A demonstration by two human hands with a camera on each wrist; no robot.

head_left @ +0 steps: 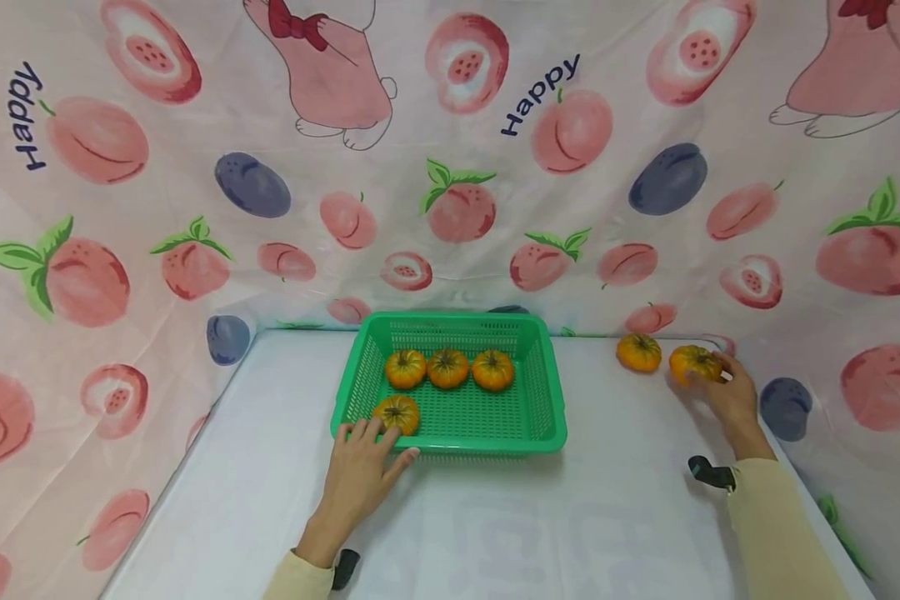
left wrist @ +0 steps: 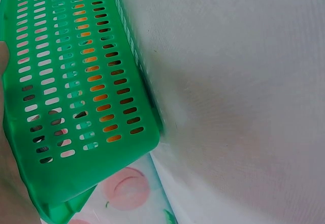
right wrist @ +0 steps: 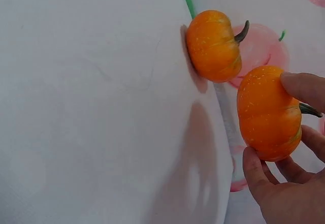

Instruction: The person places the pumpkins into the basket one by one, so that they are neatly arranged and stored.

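Note:
At the far right of the table, my right hand holds a small orange pumpkin between thumb and fingers. In the right wrist view its dark stem points right, and its shadow falls apart from it on the table. Beside it sits another small pumpkin. My left hand rests on the near left corner of a green plastic basket, fingers spread over the rim. Just past those fingertips lies a pumpkin in the basket. Three more pumpkins stand in a row toward its back.
A white table carries the basket near its back edge. A fruit-printed cloth hangs behind and along both sides. In the left wrist view, the perforated basket wall shows orange through its slots.

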